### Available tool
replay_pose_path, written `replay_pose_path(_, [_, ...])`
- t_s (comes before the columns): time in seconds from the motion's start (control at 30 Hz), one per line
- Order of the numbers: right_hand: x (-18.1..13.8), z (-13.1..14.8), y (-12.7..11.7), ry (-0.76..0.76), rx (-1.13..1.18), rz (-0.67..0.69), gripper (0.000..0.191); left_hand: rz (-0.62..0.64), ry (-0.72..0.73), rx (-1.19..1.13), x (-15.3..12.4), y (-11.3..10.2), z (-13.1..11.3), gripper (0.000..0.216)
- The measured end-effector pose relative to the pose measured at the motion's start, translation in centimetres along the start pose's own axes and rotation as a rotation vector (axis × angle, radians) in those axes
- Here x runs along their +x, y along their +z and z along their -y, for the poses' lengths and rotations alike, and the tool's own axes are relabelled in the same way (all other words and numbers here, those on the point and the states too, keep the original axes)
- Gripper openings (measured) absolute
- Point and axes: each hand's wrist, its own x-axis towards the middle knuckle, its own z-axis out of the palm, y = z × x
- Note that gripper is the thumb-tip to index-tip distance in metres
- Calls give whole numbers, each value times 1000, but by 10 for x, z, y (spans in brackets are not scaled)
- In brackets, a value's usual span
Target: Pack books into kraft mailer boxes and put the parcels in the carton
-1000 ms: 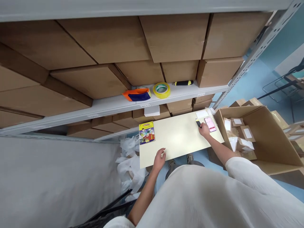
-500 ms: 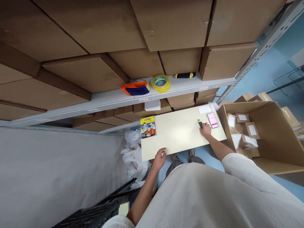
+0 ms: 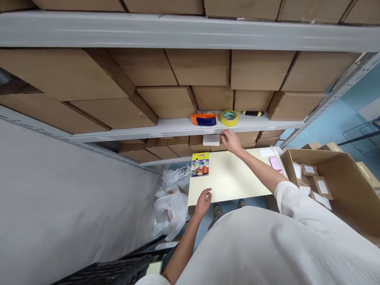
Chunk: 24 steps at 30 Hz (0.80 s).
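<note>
My left hand (image 3: 204, 201) is at the near-left edge of the table board (image 3: 228, 182), fingers loosely bent and apart, holding nothing. My right hand (image 3: 232, 141) reaches over the board to the shelf lip, just right of a small white pad (image 3: 211, 139) below the lip. Its fingers are bent; I see nothing in them, and whether they touch the pad is unclear. A yellow, purple and red booklet (image 3: 200, 164) lies at the board's far left. On the right are a phone (image 3: 276, 164) and a white card (image 3: 266, 152).
The shelf (image 3: 178, 127) holds an orange and blue tape dispenser (image 3: 204, 118), a yellow tape roll (image 3: 229, 118) and a black utility knife (image 3: 252, 113) before stacked cartons (image 3: 166, 101). An open carton (image 3: 347, 174) with small labelled boxes stands right. White plastic wrapping (image 3: 173, 206) lies left.
My right hand has moved from a utility knife on the board leftward and up to the shelf lip. That knife no longer shows. The view has tilted up; my left hand stays near the board's edge.
</note>
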Motion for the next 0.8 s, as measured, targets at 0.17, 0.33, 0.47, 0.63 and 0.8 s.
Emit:
replay_pose_path(0.17, [86, 37, -15, -77, -128, 43, 53, -40, -3, -48, -5, -18, 21, 30])
replay_pose_path(0.33, [113, 48, -13, -12, -248, 108, 49, -59, -21, -66, -12, -36, 50, 33])
replay_pose_path(0.47, [111, 50, -12, 15, -293, 110, 49, -54, -29, -72, -15, -46, 69, 38])
replay_pose_path(0.63, [89, 56, -19, -40, -300, 83, 44, -13, -26, -115, -10, -46, 74, 43])
replay_pose_path(0.8, [22, 52, -24, -113, -233, -4, 39, 69, -12, -92, -2, -37, 63, 42])
